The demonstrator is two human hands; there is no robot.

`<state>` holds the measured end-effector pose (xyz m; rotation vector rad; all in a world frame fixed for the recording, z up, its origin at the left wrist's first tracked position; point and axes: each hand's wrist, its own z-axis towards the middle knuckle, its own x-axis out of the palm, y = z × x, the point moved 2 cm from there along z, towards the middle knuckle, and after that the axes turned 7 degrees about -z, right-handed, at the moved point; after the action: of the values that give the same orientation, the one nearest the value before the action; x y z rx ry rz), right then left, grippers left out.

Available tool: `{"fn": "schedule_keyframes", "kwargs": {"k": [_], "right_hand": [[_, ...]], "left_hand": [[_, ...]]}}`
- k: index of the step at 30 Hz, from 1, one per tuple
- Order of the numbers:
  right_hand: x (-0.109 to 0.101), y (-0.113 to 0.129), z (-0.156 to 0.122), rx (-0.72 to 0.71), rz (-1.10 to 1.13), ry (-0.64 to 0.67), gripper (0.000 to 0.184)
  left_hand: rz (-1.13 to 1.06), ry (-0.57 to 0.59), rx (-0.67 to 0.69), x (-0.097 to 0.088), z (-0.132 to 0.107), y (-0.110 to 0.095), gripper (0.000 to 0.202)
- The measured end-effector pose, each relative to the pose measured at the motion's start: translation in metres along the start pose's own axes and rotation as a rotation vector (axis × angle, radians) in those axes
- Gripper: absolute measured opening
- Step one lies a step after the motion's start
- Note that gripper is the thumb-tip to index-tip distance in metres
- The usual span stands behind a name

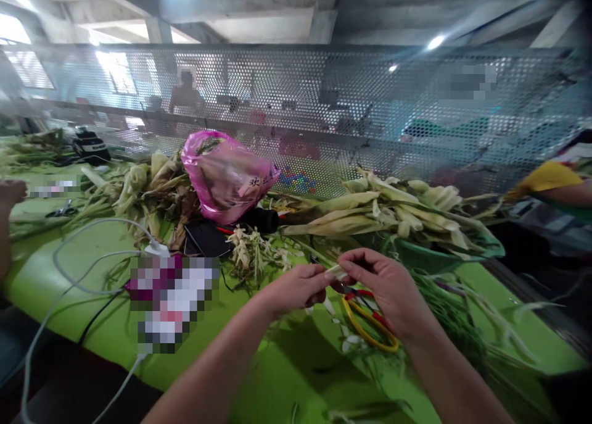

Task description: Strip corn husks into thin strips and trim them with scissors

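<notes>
Stem piece (335, 268), pale and thin, is between my two hands, above the green table (55, 276) and just in front of the green basket (485, 251). My left hand (298, 286) pinches its left end w/ thumb and fingers closed narrow on it. My right hand (386, 288) holds the other end, fingers curled around, thumb on top. Both hands are close together, almost touching at the stem. The piece is small and partly hidden by my fingers, so I cannot tell its exact shape.

Under my right hand lie scissors w/ yellow handles (370, 325) on the table, red part near the palm. Not sure if the hand touches them; it looks just above. Small white petals or scraps (349, 340) are beside the scissors.

Behind my hands, approx. centre, is a little bunch of pale flowers (252, 251). Further back is a pink plastic bag (226, 174), tilted, w/ a dark flat thing (206, 237) below it. Corn-like husks (152, 189) are piled left of the bag, and more husks (393, 211) lie in and over the basket on the right. Long green stems (457, 325) lie right of my right arm.

White cable (83, 251) runs over the left side of the table. A perforated metal screen (324, 103) stands behind the table. At the far right edge, another person's arm in yellow sleeve (552, 177); at the far left edge, another hand (10, 192).
</notes>
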<state>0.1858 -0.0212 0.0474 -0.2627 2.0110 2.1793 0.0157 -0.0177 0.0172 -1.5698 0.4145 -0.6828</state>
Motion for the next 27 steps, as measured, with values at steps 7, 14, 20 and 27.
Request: {"fn": "schedule_keyframes", "kwargs": {"k": [7, 14, 20, 27], "right_hand": [[-0.026, 0.003, 0.005, -0.201, -0.098, -0.257, 0.029], [-0.030, 0.004, 0.003, -0.245, -0.123, -0.316, 0.024], [-0.034, 0.003, 0.005, -0.256, -0.145, -0.348, 0.022], [-0.032, 0.005, 0.003, -0.281, -0.150, -0.365, 0.021]], "left_hand": [[0.011, -0.061, -0.048, -0.007, -0.002, 0.000, 0.053], [-0.036, -0.109, -0.074, -0.004, -0.001, 0.005, 0.051], [-0.162, -0.039, -0.105, -0.006, -0.003, 0.004, 0.044], [0.183, -0.101, -0.094, -0.014, 0.000, 0.001, 0.047]]}}
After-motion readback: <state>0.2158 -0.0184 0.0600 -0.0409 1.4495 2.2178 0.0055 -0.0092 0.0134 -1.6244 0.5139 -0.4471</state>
